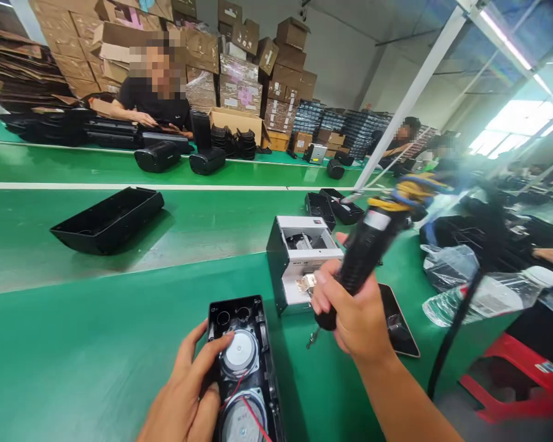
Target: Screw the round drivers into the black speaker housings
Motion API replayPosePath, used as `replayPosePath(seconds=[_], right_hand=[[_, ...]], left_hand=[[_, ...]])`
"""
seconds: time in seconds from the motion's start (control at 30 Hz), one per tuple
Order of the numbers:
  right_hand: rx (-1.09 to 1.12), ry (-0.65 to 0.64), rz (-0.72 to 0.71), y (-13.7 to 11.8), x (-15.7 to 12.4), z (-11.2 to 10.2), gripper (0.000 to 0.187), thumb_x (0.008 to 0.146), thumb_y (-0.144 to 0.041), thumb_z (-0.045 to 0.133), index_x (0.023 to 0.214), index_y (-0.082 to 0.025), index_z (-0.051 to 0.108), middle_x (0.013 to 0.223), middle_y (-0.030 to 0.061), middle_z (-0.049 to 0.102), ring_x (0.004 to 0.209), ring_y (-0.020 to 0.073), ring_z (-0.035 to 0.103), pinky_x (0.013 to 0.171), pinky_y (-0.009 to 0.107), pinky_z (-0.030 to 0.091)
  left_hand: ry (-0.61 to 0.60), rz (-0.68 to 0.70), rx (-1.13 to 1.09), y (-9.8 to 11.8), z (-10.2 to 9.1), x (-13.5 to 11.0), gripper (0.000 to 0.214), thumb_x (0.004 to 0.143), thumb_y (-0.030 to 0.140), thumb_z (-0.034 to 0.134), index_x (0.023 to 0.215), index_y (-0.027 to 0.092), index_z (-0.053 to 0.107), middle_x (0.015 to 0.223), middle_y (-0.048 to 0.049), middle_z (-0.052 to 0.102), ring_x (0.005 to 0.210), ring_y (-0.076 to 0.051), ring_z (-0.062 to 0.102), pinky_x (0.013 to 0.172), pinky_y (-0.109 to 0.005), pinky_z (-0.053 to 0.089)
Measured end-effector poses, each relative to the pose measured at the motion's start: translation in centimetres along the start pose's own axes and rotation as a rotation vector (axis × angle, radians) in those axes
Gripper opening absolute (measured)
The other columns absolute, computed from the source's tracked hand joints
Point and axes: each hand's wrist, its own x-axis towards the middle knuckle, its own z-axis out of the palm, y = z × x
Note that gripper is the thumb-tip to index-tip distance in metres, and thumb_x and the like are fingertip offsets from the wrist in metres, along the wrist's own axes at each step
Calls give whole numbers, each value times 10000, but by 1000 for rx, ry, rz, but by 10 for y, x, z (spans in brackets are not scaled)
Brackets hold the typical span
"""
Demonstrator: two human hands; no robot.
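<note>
A black speaker housing (246,362) lies face up on the green table in front of me, with two round silver drivers and red wires inside. My left hand (188,393) rests on its left edge, thumb on the upper driver, fingers bent against the case. My right hand (354,313) is wrapped round a black electric screwdriver (368,252), tilted with its bit down near the table beside the housing. A yellow and blue cable runs off its top end.
A grey-white screw feeder box (299,264) stands just behind the housing. Black shells (108,218) lie on the green conveyor (120,166). A water bottle (483,298), plastic bags and a red stool (520,374) are at right. Other people sit across and at right, before stacked cartons.
</note>
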Motion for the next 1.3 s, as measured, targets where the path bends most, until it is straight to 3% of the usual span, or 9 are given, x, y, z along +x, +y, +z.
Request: replayPosePath(seconds=[0.2, 0.4, 0.53, 0.7, 1.03, 1.3], right_hand=[[251, -8, -85, -19, -48, 34, 590, 1013, -180, 778, 1477, -413, 497, 729, -106, 584, 478, 88, 484, 485, 212, 517], [166, -97, -117, 13, -76, 42, 586, 1071, -166, 718, 1541, -407, 466, 807, -84, 588, 571, 104, 560, 565, 250, 521], [123, -112, -102, 28, -79, 36, 594, 1077, -129, 684, 1552, -388, 439, 823, -81, 583, 600, 116, 561, 588, 271, 529], [131, -124, -84, 29, -77, 37, 565, 1076, -128, 681, 1520, -393, 454, 828, -83, 583, 598, 121, 565, 574, 272, 536], [-32, -156, -101, 41, -82, 26, 461, 1028, -223, 733, 1383, -375, 480, 784, -69, 510, 542, 166, 506, 530, 336, 456], [18, -177, -101, 45, -80, 37, 391, 1055, -263, 720, 1355, -357, 486, 814, -71, 526, 580, 145, 475, 591, 313, 470]], left_hand=[[-39, -47, -15, 12, -2, -2, 529, 1148, 287, 219, 1474, 455, 601, 1779, 21, 385, 1497, -286, 622, 1156, -564, 607], [-78, -43, -32, 16, -4, -2, 549, 1124, 236, 231, 1492, 421, 595, 1769, -20, 388, 1434, -280, 669, 1151, -570, 611], [-101, -37, -38, 17, -5, -3, 551, 1129, 232, 218, 1508, 450, 553, 1778, -5, 352, 1487, -271, 618, 1198, -618, 565], [-124, -44, -41, 17, -6, -4, 539, 1142, 241, 205, 1532, 407, 538, 1791, -57, 314, 1509, -306, 592, 1222, -685, 525], [-128, -28, -20, 17, -7, -2, 538, 1118, 230, 258, 1516, 418, 566, 1788, -32, 332, 1467, -296, 640, 1202, -633, 566], [-113, -14, -2, 18, -6, -2, 516, 1122, 248, 285, 1511, 415, 579, 1778, -43, 359, 1484, -302, 625, 1161, -588, 600]])
